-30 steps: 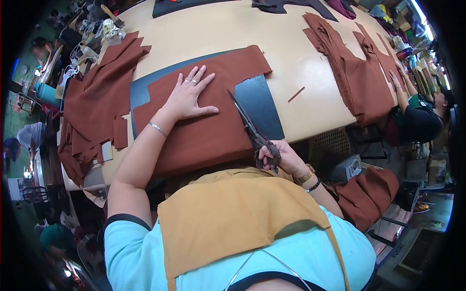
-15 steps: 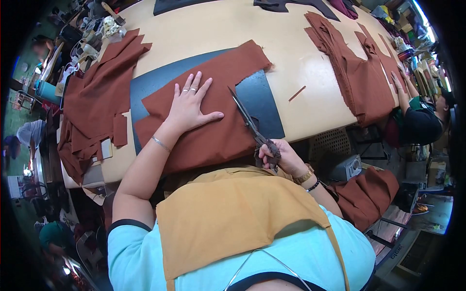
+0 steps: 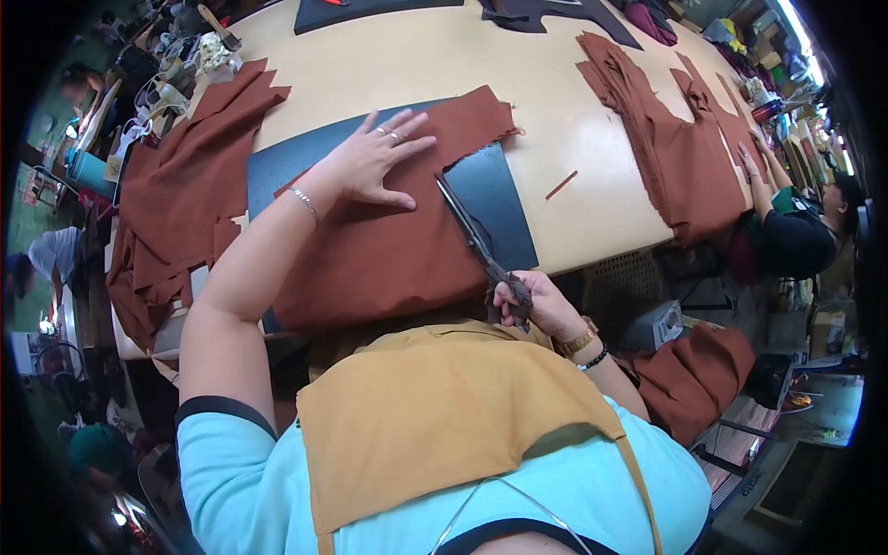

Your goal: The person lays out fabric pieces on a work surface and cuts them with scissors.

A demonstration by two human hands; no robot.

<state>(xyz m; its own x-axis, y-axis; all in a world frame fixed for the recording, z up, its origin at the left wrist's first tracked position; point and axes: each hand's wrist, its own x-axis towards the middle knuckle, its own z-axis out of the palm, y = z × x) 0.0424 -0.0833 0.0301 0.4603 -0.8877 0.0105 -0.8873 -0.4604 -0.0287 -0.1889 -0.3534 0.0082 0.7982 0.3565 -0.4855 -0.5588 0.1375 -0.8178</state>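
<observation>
A piece of reddish-brown fabric (image 3: pixel 388 250) lies over a dark blue mat (image 3: pixel 499 203) on the table in front of me. My left hand (image 3: pixel 375 162) is over the upper part of the fabric, fingers spread; whether the palm presses down I cannot tell. In my right hand (image 3: pixel 536 303) is a pair of scissors (image 3: pixel 470 229) with dark wrapped handles, held at the near table edge. The blades look nearly closed and point away from me, along the right edge of the fabric, where the mat shows beside them.
More brown fabric lies at the left (image 3: pixel 190 194) and in a stack (image 3: pixel 661 148) at the right. A thin brown scrap (image 3: pixel 561 185) rests on the cream table (image 3: pixel 592 222). Another person (image 3: pixel 800 227) works at the right end. Dark cut pieces (image 3: pixel 564 18) lie at the far side.
My left hand has moved up and its forearm has swung outward. The fabric's left corner and lower left edge have shifted. The scissors have barely moved.
</observation>
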